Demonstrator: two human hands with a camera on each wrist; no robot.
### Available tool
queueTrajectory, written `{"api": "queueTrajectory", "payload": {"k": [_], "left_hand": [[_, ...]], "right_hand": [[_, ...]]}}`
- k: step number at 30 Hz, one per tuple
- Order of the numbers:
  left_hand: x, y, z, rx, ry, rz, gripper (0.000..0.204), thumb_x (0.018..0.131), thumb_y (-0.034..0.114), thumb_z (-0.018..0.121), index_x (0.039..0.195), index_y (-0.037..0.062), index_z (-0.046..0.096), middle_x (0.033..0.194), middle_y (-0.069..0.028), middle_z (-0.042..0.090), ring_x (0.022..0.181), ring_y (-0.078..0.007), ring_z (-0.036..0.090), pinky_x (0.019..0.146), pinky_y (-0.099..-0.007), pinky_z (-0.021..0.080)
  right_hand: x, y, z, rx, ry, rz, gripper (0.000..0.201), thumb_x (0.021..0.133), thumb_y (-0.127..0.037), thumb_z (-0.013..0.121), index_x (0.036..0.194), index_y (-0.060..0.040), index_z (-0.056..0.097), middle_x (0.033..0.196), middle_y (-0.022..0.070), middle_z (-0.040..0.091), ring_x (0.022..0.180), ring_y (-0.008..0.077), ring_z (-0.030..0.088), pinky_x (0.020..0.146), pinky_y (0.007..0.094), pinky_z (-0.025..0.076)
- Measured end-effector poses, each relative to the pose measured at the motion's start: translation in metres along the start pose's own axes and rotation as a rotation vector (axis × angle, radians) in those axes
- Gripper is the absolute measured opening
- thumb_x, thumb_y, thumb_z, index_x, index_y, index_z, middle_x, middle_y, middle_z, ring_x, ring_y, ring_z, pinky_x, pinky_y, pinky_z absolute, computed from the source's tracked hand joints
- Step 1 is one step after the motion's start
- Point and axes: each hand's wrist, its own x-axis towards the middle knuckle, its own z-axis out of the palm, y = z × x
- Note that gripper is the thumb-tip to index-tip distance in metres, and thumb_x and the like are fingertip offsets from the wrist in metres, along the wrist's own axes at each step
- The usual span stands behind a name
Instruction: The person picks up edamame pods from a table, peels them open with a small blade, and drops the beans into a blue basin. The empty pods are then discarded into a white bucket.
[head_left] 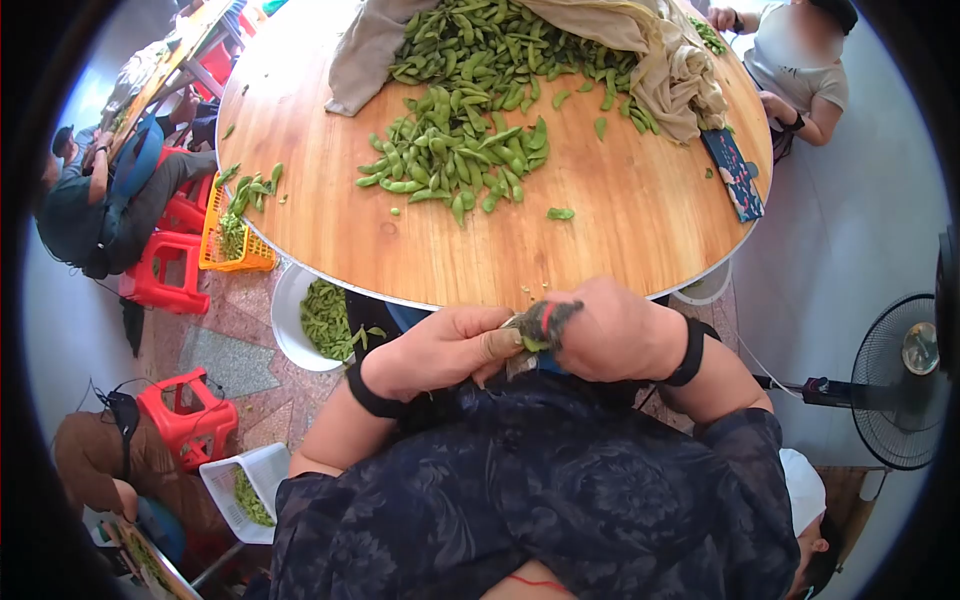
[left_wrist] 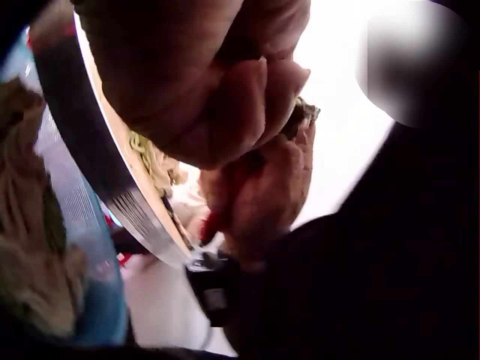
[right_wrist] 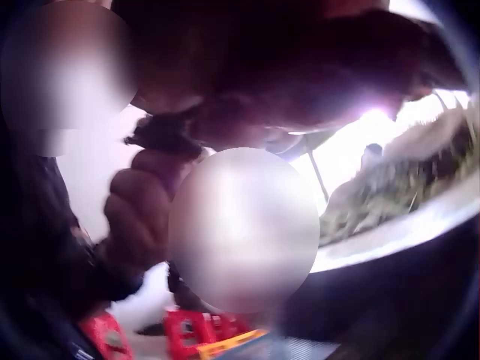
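Observation:
In the head view both hands meet at the near table edge, in front of the dark patterned shirt. My left hand (head_left: 445,350) pinches a green soybean pod (head_left: 535,342) between thumb and fingers. Fingers curled, my right hand (head_left: 625,330) works on the same pod from the other side. A dark grey wrapping with a red band (head_left: 550,320) sits at its thumb side, covering part of the pod. The left wrist view shows the left hand (left_wrist: 202,82) close above the right hand (left_wrist: 262,191). A large heap of soybean pods (head_left: 460,150) lies on the round wooden table (head_left: 310,190).
A beige cloth (head_left: 670,70) drapes over the heap's back. A blue patterned pouch (head_left: 735,175) lies at the right rim. Below left stand a white bucket (head_left: 288,325) of pods, a yellow basket (head_left: 240,263) and red stools (head_left: 190,415). A black fan (head_left: 900,380) stands right. Other people sit around.

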Motion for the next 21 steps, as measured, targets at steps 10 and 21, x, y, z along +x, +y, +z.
{"api": "queueTrajectory", "payload": {"k": [10, 21], "left_hand": [[-0.003, -0.003, 0.010, 1.223, 0.202, 0.518, 0.018, 0.078, 0.006, 0.066, 0.077, 0.0037, 0.048, 0.070, -0.0114, 0.048, 0.063, -0.0320, 0.053, 0.054, -0.0395, 0.042], [-0.128, -0.013, -0.052, 1.134, 1.105, 0.095, 0.016, 0.076, 0.002, 0.062, 0.092, 0.0017, 0.058, 0.064, -0.0037, 0.048, 0.055, -0.0126, 0.045, 0.049, -0.0268, 0.036]], "right_hand": [[-0.003, -0.002, 0.009, 1.144, -0.154, 0.522, 0.014, 0.091, -0.011, 0.051, 0.102, -0.0062, 0.043, 0.076, 0.0065, 0.058, 0.045, 0.0160, 0.047, 0.044, 0.0296, 0.041], [0.006, 0.045, -0.008, -0.146, 0.093, 0.473, 0.019, 0.082, -0.014, 0.058, 0.092, -0.0019, 0.047, 0.077, 0.0199, 0.057, 0.072, 0.0396, 0.059, 0.062, 0.0446, 0.048]]}}
